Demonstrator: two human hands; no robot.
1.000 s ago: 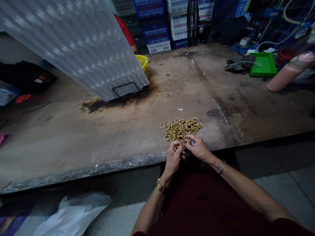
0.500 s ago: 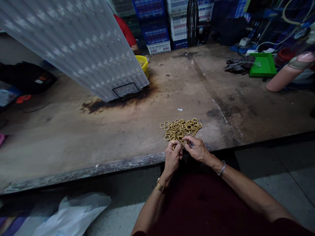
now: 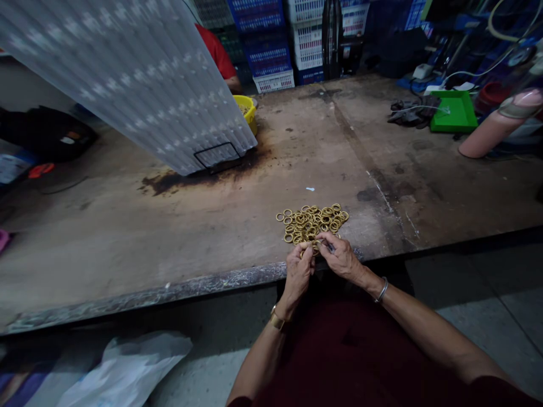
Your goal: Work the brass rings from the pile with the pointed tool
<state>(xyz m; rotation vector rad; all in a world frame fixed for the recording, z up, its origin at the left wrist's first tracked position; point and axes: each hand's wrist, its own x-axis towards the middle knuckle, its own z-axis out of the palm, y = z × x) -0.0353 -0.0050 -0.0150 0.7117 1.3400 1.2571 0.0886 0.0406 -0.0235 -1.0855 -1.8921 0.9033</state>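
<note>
A loose pile of brass-coloured rings (image 3: 311, 220) lies near the front edge of the wooden table (image 3: 203, 226). Just in front of it, my left hand (image 3: 298, 267) is closed with thumb and fingers pinching a ring. My right hand (image 3: 340, 259) meets it from the other side, its fingertips closed on a ring close to the left thumb. Whether both hands grip the same ring cannot be made out, as the fingers partly cover it.
A tall ribbed translucent panel stack (image 3: 139, 85) stands on the left, with a yellow basket (image 3: 251, 118) behind it. At right are a green tray (image 3: 453, 113) and a pink bottle (image 3: 487, 133). A person in a red sleeve (image 3: 216, 53) sits beyond the panels.
My fingers have shifted slightly around the ring, and my left hand has moved a touch to the right. The pile looks the same.
</note>
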